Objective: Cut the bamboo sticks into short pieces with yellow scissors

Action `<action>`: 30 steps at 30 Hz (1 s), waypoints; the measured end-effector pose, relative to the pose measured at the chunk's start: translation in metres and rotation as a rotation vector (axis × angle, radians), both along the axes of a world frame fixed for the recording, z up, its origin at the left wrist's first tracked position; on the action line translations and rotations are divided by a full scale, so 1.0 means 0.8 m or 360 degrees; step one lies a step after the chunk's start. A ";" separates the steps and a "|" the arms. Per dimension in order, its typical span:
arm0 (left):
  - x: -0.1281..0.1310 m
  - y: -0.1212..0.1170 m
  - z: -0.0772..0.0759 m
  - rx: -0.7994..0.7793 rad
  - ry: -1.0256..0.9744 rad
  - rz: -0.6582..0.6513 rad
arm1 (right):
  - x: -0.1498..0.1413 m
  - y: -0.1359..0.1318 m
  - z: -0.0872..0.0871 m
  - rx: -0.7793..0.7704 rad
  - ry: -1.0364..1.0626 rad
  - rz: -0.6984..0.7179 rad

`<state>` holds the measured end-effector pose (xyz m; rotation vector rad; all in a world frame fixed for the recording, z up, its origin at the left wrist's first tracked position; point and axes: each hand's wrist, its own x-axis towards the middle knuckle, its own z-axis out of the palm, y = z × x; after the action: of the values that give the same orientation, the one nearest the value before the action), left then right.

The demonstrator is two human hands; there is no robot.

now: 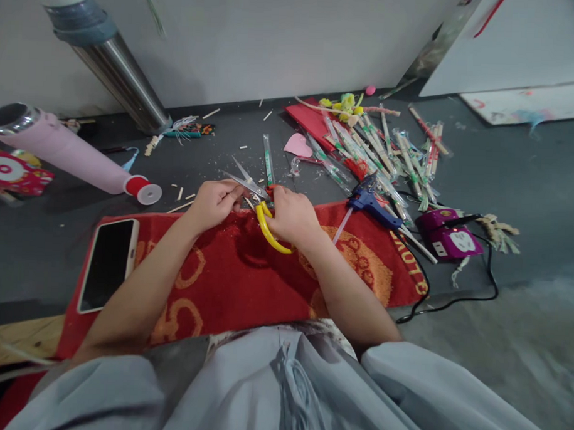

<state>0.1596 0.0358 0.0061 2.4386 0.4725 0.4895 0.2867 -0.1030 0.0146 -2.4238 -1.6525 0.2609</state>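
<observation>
My right hand (292, 216) is closed around the yellow handles of a pair of scissors (259, 201), whose steel blades are spread and point up to the left. My left hand (215, 201) is closed in a pinch right at the blades, holding a small thin piece that I cannot make out. Both hands hover over the far edge of a red patterned cloth (228, 282).
A phone (107, 264) lies on the cloth's left end. A blue glue gun (371, 204), a purple power strip (449, 236) with black cable, and a heap of wrapped chopsticks (388, 152) lie right. A pink bottle (67, 151) lies left, near a metal pole (117, 71).
</observation>
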 end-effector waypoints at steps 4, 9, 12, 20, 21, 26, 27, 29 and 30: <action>-0.002 0.004 0.004 -0.0004 0.0045 -0.0041 | 0.004 -0.001 -0.001 0.0012 0.0029 0.0055; -0.001 0.004 0.002 0.0003 0.0058 -0.0009 | 0.007 0.000 -0.005 0.0029 0.0017 0.0074; 0.000 0.000 -0.004 -0.0032 -0.0004 0.0046 | 0.007 -0.001 -0.009 0.0100 0.0000 0.0065; 0.003 -0.011 -0.013 0.0297 -0.0096 0.0086 | 0.003 -0.005 -0.009 0.0183 0.0016 0.0044; 0.004 -0.013 -0.013 0.0365 -0.0109 0.0103 | 0.002 -0.004 -0.009 0.0178 0.0022 0.0034; 0.006 -0.016 -0.013 0.0454 -0.0137 0.0141 | 0.000 0.001 -0.009 0.0134 0.0059 -0.0010; 0.006 -0.016 -0.014 0.0461 -0.0125 0.0142 | 0.000 0.002 -0.009 0.0120 0.0056 -0.0016; 0.006 -0.015 -0.015 0.0482 -0.0096 0.0139 | -0.001 0.002 -0.008 0.0095 0.0045 -0.0027; 0.006 -0.015 -0.015 0.0494 -0.0087 0.0136 | -0.001 0.002 -0.007 0.0086 0.0040 -0.0033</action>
<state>0.1641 0.0240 -0.0059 2.6996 0.5116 0.7097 0.2857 -0.1012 0.0090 -2.3871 -1.6020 0.2394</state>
